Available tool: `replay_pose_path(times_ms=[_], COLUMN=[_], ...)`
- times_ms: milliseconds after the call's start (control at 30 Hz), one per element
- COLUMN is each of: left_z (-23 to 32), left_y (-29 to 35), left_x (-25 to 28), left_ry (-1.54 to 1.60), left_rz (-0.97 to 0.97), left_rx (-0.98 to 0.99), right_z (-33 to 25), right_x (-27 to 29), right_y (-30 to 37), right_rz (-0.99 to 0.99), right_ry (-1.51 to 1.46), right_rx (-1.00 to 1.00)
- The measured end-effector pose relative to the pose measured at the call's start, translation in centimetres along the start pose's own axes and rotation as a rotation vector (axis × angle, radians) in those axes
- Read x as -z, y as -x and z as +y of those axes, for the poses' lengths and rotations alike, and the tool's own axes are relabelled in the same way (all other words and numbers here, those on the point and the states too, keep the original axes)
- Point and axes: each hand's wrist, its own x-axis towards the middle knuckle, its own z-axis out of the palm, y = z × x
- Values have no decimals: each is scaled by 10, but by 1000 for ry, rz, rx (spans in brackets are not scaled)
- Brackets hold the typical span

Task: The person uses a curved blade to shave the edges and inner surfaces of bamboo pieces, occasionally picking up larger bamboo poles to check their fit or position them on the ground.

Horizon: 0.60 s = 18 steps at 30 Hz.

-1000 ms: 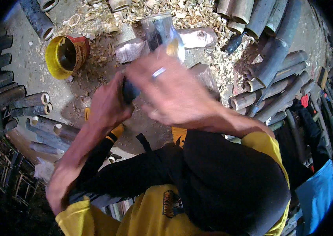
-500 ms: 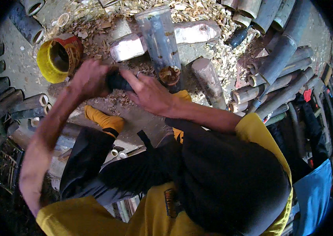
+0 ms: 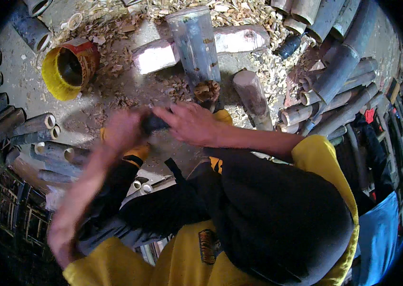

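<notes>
My left hand point(image 3: 124, 126) and my right hand point(image 3: 191, 125) are closed round a short dark cylindrical piece point(image 3: 154, 123), held low above the floor between my feet. The fingers hide most of it, and my left hand is blurred. Just beyond my right hand, a thick grey bamboo tube point(image 3: 193, 45) leans over two pale blocks point(image 3: 156, 56), its brown, rough-looking near end close to my knuckles. To the right of that tube lies a stout round wooden billet point(image 3: 251, 97).
A yellow-lined tub point(image 3: 63, 71) with a red outside lies tipped at the left. Wood shavings point(image 3: 239, 14) cover the far floor. Bamboo tubes lie stacked at the right point(image 3: 334, 95) and left point(image 3: 34, 126). A small black object point(image 3: 289, 46) sits among shavings. Blue cloth point(image 3: 380, 238) hangs at lower right.
Both hands have come nearer to my body with the dark piece, and my left hand has also shifted right. The tub, blocks and bamboo stay in place.
</notes>
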Motion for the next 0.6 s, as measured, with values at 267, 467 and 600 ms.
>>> replay_pose_path(times_ms=[267,467,600], left_z=[2,13,6], left_y=[2,35,-6], left_x=[29,-88,57], left_ry=[-25,401,-103], left_rz=[29,141,-134], left_rx=[-34,62,1], right_z=[3,1,-12], right_x=[6,7,0], right_y=[-2,15,-7], right_rz=[-128,-440,40], right_ry=[-217,102,-78], right_rx=[-83,90,-139])
